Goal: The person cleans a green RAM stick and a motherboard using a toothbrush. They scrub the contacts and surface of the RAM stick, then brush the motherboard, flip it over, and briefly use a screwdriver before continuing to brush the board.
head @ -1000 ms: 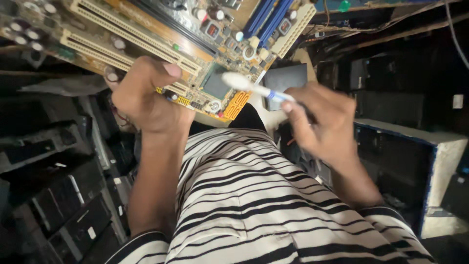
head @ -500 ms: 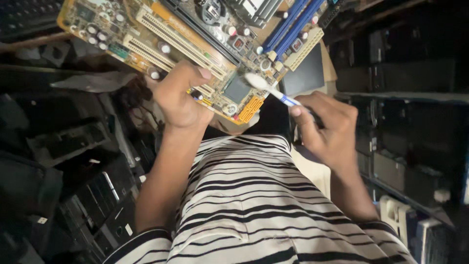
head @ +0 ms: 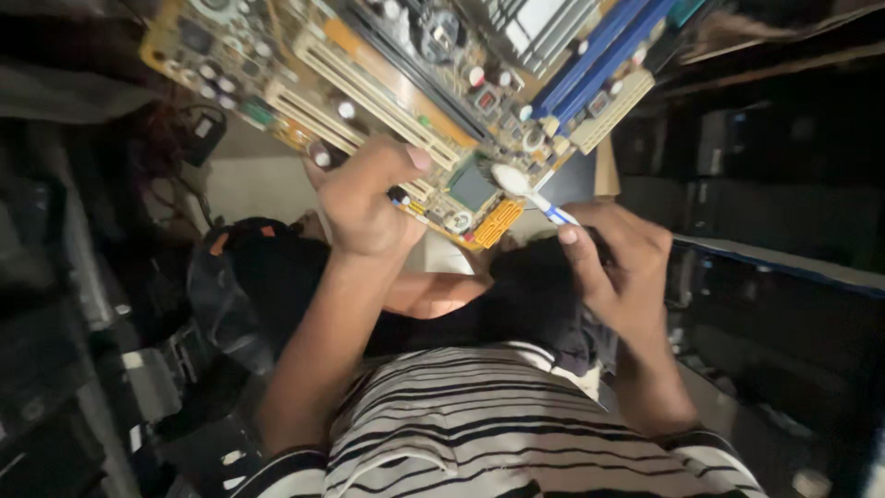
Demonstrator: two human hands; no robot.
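My left hand (head: 364, 198) grips the lower edge of a yellow-orange computer motherboard (head: 415, 69), thumb pressed on its cream expansion slots. The board carries blue memory slots (head: 604, 46), a finned heatsink and several small capacitors. My right hand (head: 618, 267) is closed on the blue-and-white handle of a toothbrush (head: 533, 195). Its white bristle head rests on the board beside a dark square chip (head: 472, 184) near the board's lower corner. Both forearms reach up from my striped shirt (head: 479, 433).
Dark computer cases (head: 774, 203) are stacked along the right side. More dark equipment and cables fill the left (head: 55, 304). A black bag or cloth (head: 235, 286) lies below the board, over a pale floor patch (head: 249, 184).
The motherboard and both hands have come closer and shifted lower in view. The brush head has moved a little along the board's lower corner near the chip.
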